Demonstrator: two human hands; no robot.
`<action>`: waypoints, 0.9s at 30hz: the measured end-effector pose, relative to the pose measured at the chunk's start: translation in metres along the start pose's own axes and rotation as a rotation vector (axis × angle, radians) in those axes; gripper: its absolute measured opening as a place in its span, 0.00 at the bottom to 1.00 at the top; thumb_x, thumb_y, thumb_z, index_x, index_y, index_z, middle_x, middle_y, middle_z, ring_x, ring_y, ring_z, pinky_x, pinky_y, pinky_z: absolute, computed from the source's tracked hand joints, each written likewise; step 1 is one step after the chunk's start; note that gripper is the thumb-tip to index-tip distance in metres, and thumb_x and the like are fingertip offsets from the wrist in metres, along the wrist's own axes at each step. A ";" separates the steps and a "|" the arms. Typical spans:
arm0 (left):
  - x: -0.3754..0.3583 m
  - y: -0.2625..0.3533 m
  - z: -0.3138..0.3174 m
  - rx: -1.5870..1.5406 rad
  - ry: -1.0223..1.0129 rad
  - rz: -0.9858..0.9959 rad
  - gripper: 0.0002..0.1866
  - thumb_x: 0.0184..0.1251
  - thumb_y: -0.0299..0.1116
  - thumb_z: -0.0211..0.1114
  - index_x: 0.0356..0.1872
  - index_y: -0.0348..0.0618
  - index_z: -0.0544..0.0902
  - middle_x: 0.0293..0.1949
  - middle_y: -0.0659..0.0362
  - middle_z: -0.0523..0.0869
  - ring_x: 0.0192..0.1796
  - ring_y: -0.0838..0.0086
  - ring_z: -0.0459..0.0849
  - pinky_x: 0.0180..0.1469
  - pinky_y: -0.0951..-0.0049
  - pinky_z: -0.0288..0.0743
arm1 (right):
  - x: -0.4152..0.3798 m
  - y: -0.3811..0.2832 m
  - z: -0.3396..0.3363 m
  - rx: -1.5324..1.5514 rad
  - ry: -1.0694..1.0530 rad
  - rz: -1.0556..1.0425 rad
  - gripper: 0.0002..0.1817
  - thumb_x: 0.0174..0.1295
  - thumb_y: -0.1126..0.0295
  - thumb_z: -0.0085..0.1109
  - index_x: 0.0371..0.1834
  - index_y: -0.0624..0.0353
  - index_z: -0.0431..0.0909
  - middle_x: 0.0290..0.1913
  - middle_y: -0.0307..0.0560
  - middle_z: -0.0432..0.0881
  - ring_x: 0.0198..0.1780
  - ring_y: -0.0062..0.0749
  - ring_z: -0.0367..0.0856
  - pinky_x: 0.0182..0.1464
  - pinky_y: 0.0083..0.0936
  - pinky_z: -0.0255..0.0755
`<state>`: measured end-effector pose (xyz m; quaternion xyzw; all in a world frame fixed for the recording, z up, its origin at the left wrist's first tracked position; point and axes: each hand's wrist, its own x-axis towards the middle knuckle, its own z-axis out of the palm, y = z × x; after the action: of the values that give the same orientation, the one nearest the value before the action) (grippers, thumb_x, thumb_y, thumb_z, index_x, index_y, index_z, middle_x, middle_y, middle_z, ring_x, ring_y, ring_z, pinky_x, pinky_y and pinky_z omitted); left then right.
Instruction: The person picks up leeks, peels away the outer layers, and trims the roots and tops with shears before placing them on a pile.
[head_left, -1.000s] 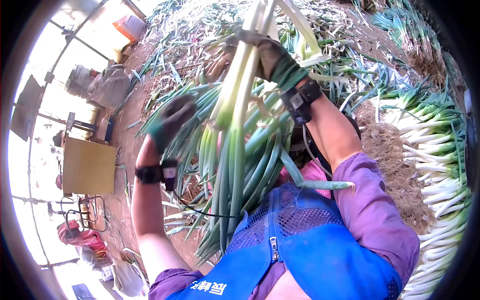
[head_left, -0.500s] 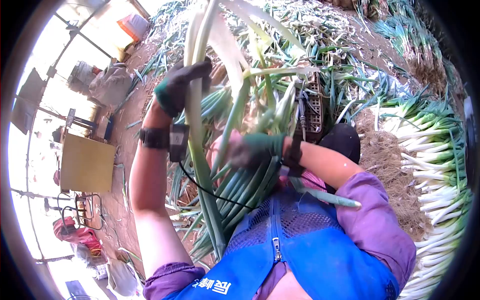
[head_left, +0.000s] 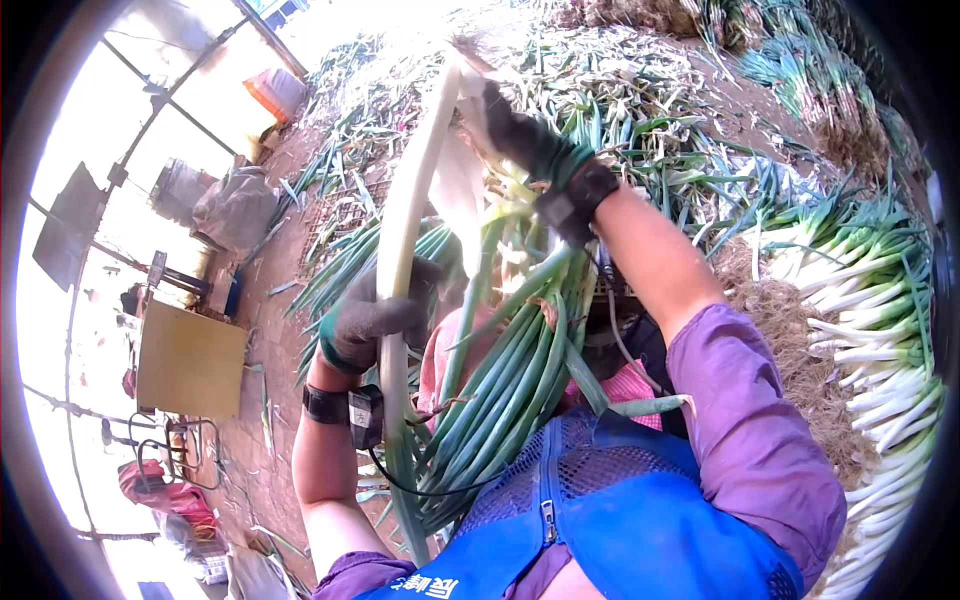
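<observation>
Green leek bundle at the lap, leek clamped in the left hand.
Right hand near its root end, grip unclear; root pile, then leek row; farther left, grey sack, contents hidden.

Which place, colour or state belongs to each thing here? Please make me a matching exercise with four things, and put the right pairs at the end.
Things
1. left hand
2. vest
3. row of white-stemmed stalks
4. flat panel

Place, colour or state
A. at the right side of the view, beside dry roots
B. yellowish, at the left side of the view
C. bright blue, with a zip
D. closed around a long stalk

Right pairs
1-D, 2-C, 3-A, 4-B
</observation>
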<state>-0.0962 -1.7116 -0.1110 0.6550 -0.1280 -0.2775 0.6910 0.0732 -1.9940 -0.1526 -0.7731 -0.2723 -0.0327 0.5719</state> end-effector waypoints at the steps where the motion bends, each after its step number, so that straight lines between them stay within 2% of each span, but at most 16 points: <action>1: 0.000 -0.002 -0.001 0.001 0.012 0.017 0.33 0.48 0.36 0.72 0.57 0.32 0.75 0.27 0.60 0.76 0.24 0.72 0.77 0.27 0.73 0.73 | -0.012 -0.023 0.034 0.422 -0.094 -0.140 0.30 0.75 0.48 0.48 0.65 0.64 0.69 0.53 0.54 0.81 0.53 0.31 0.79 0.65 0.26 0.69; 4: -0.007 -0.016 -0.016 -0.046 0.072 -0.001 0.32 0.48 0.35 0.72 0.56 0.32 0.75 0.27 0.60 0.76 0.24 0.73 0.77 0.26 0.73 0.72 | -0.022 0.003 0.089 0.547 -0.281 -0.010 0.23 0.72 0.54 0.56 0.58 0.63 0.75 0.46 0.43 0.83 0.47 0.28 0.79 0.59 0.23 0.73; 6: -0.020 -0.025 -0.022 -0.089 0.032 -0.015 0.32 0.48 0.35 0.72 0.56 0.32 0.76 0.27 0.60 0.77 0.24 0.73 0.77 0.26 0.73 0.72 | -0.046 -0.058 0.076 0.213 -0.379 0.119 0.17 0.69 0.63 0.63 0.55 0.61 0.78 0.45 0.45 0.85 0.46 0.26 0.81 0.57 0.19 0.74; 8: -0.035 -0.028 -0.017 -0.066 0.010 -0.053 0.30 0.46 0.35 0.72 0.53 0.33 0.77 0.27 0.60 0.77 0.23 0.74 0.76 0.26 0.73 0.73 | -0.002 0.038 0.079 -0.842 -0.106 -0.450 0.17 0.65 0.66 0.66 0.54 0.60 0.79 0.41 0.43 0.86 0.40 0.25 0.82 0.51 0.22 0.78; 10: -0.046 -0.030 -0.016 -0.058 0.060 -0.099 0.30 0.46 0.36 0.73 0.53 0.34 0.78 0.28 0.61 0.78 0.24 0.74 0.77 0.27 0.73 0.74 | 0.009 0.041 0.037 -0.863 0.062 -0.367 0.13 0.65 0.66 0.64 0.51 0.55 0.81 0.37 0.42 0.87 0.36 0.26 0.84 0.46 0.24 0.80; 11: -0.051 -0.032 -0.014 -0.059 0.085 -0.125 0.30 0.46 0.36 0.73 0.52 0.35 0.78 0.28 0.61 0.78 0.24 0.74 0.78 0.28 0.73 0.74 | -0.004 -0.003 -0.009 -0.350 0.054 0.001 0.10 0.67 0.64 0.62 0.49 0.51 0.82 0.34 0.40 0.87 0.34 0.28 0.85 0.43 0.25 0.81; 13: -0.053 -0.028 -0.010 0.033 0.138 -0.209 0.29 0.46 0.34 0.75 0.52 0.35 0.78 0.30 0.61 0.80 0.26 0.75 0.79 0.30 0.74 0.76 | -0.001 -0.032 -0.057 -0.877 0.364 0.128 0.12 0.68 0.68 0.55 0.52 0.53 0.81 0.36 0.50 0.86 0.39 0.33 0.87 0.45 0.30 0.81; 14: -0.057 -0.029 -0.009 0.064 0.129 -0.231 0.28 0.47 0.33 0.75 0.52 0.35 0.78 0.31 0.61 0.80 0.27 0.75 0.79 0.31 0.74 0.76 | 0.014 0.003 -0.109 -0.942 0.600 -0.012 0.16 0.67 0.58 0.52 0.51 0.50 0.82 0.38 0.55 0.87 0.40 0.50 0.87 0.49 0.41 0.80; 16: -0.071 -0.039 -0.023 -0.030 0.052 -0.261 0.27 0.48 0.31 0.76 0.52 0.35 0.78 0.34 0.60 0.82 0.29 0.76 0.80 0.34 0.74 0.77 | -0.010 0.000 -0.228 -0.615 0.953 -0.112 0.26 0.59 0.49 0.66 0.58 0.46 0.77 0.47 0.47 0.86 0.52 0.39 0.83 0.58 0.41 0.72; 17: -0.079 -0.042 -0.027 -0.029 0.056 -0.227 0.29 0.49 0.30 0.77 0.54 0.35 0.78 0.36 0.61 0.82 0.30 0.77 0.81 0.36 0.75 0.77 | -0.048 -0.079 -0.201 -0.205 1.327 -0.024 0.13 0.59 0.57 0.62 0.43 0.48 0.81 0.43 0.45 0.86 0.45 0.38 0.85 0.51 0.43 0.74; 18: -0.079 -0.046 -0.034 0.050 0.132 -0.218 0.28 0.50 0.27 0.76 0.55 0.36 0.77 0.36 0.62 0.82 0.31 0.78 0.80 0.35 0.75 0.77 | -0.074 -0.091 -0.232 -0.183 1.383 -0.108 0.12 0.61 0.59 0.59 0.44 0.49 0.80 0.43 0.45 0.86 0.45 0.38 0.84 0.52 0.41 0.74; 21: -0.063 -0.086 -0.057 0.316 0.383 -0.151 0.25 0.54 0.23 0.70 0.56 0.41 0.75 0.36 0.63 0.80 0.33 0.82 0.78 0.35 0.78 0.75 | -0.169 -0.087 -0.309 -0.526 1.257 -0.031 0.11 0.66 0.65 0.52 0.48 0.50 0.79 0.45 0.45 0.86 0.47 0.39 0.83 0.53 0.35 0.74; 24: -0.022 -0.114 -0.069 0.621 0.457 -0.014 0.25 0.55 0.26 0.70 0.56 0.42 0.73 0.37 0.61 0.81 0.36 0.77 0.78 0.39 0.74 0.76 | -0.279 -0.034 -0.337 -1.067 0.816 0.173 0.13 0.71 0.72 0.45 0.52 0.51 0.78 0.47 0.45 0.85 0.48 0.40 0.82 0.55 0.29 0.74; 25: -0.007 -0.131 -0.076 0.809 0.474 0.035 0.25 0.55 0.27 0.70 0.55 0.42 0.73 0.37 0.60 0.81 0.37 0.75 0.79 0.41 0.72 0.77 | -0.291 -0.021 -0.303 -0.190 1.226 0.362 0.15 0.69 0.74 0.47 0.57 0.55 0.76 0.49 0.52 0.84 0.48 0.43 0.81 0.55 0.33 0.74; 26: 0.007 -0.143 -0.074 0.809 0.465 0.060 0.23 0.56 0.29 0.71 0.52 0.41 0.72 0.40 0.57 0.81 0.41 0.73 0.79 0.44 0.69 0.77 | -0.378 0.046 -0.311 -0.806 0.845 0.356 0.15 0.68 0.68 0.52 0.55 0.58 0.77 0.46 0.57 0.84 0.46 0.47 0.81 0.54 0.35 0.74; 27: 0.020 -0.151 -0.064 0.935 0.508 0.145 0.21 0.57 0.32 0.71 0.49 0.42 0.73 0.35 0.56 0.82 0.36 0.74 0.81 0.38 0.69 0.78 | -0.462 0.110 -0.318 -1.408 0.571 0.173 0.17 0.67 0.61 0.57 0.53 0.60 0.79 0.43 0.61 0.83 0.45 0.52 0.81 0.54 0.37 0.74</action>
<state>-0.0781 -1.6676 -0.2695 0.9289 -0.1118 0.0247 0.3522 -0.1854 -2.4799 -0.3058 -0.9354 0.0327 -0.3521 -0.0073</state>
